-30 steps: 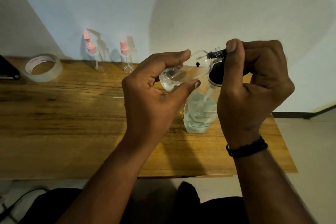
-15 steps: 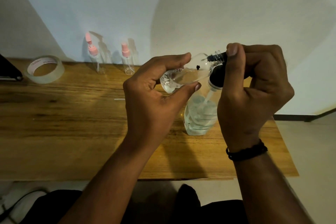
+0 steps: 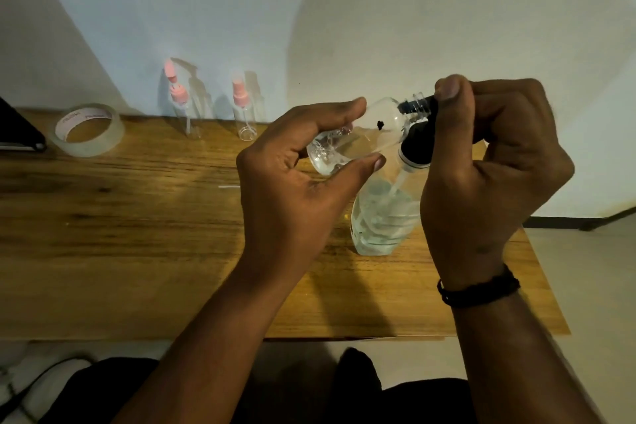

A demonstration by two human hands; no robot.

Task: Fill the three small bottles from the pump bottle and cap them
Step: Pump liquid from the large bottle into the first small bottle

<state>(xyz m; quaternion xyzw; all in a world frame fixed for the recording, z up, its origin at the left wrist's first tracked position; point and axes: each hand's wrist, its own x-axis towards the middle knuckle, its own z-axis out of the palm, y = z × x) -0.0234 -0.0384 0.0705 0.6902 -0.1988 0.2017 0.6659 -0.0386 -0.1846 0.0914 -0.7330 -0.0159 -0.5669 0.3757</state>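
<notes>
Wooden table (image 3: 137, 251) runs across the view against a pale wall (image 3: 344, 10); dark trousers (image 3: 241, 389) at the bottom edge.

Pump bottle (image 3: 382, 217) stands on the table right of centre, clear, partly filled with clear liquid, dip tube visible inside. Its black pump head (image 3: 418, 148) sits on a white collar; the spout end goes into the neck of the small bottle.

Right hand (image 3: 488, 169) — fingers curled over the pump head, thumb tip up by the small bottle's threaded neck; grips the pump top. Black band (image 3: 478, 289) on the right wrist.

Left hand (image 3: 296, 196) — holds the small bottle (image 3: 358, 138) between thumb below and fingers above, lifted off the table, tilted nearly on its side with the open neck toward the pump spout. Clear liquid pooled in its lower end; a small dark speck on its wall. No cap on it.

Roll of clear tape (image 3: 87, 130) lies flat at back left, near a dark object (image 3: 17, 134) cut off by the left edge.

Two more small clear bottles at the back by the wall, upright, pink tops on: pump-top bottle (image 3: 182, 107) at left, spray-top bottle (image 3: 245, 110) just beside it at right. Fill level of either — cannot tell
</notes>
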